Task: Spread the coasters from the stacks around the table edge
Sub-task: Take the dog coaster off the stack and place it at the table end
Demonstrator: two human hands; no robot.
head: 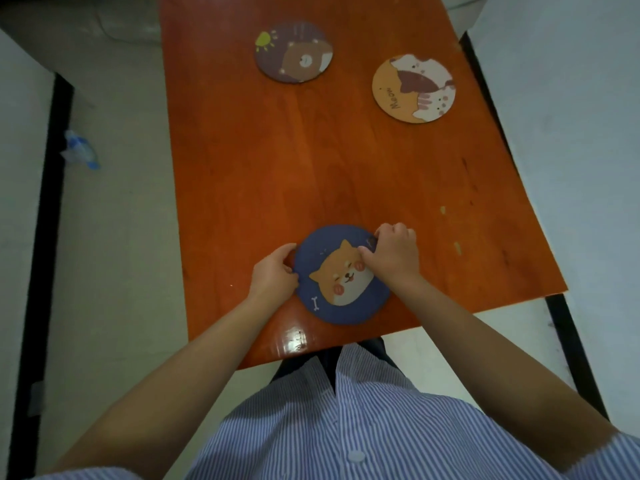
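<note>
The table (311, 161) is showing glossy orange wood grain; the near coaster (341, 275) is showing navy with a tan dog; the shirt (346, 420) is showing blue-white stripes.

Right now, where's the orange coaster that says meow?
In the head view, the meow coaster lies flat at the far right of the table, near its right edge, beside the bear coaster to its left.

Bare table (311, 168) mid-stretch; 2 coasters, bear coaster (293, 51) and cat coaster (414, 88), seemingly flat, occupy far end.
</note>
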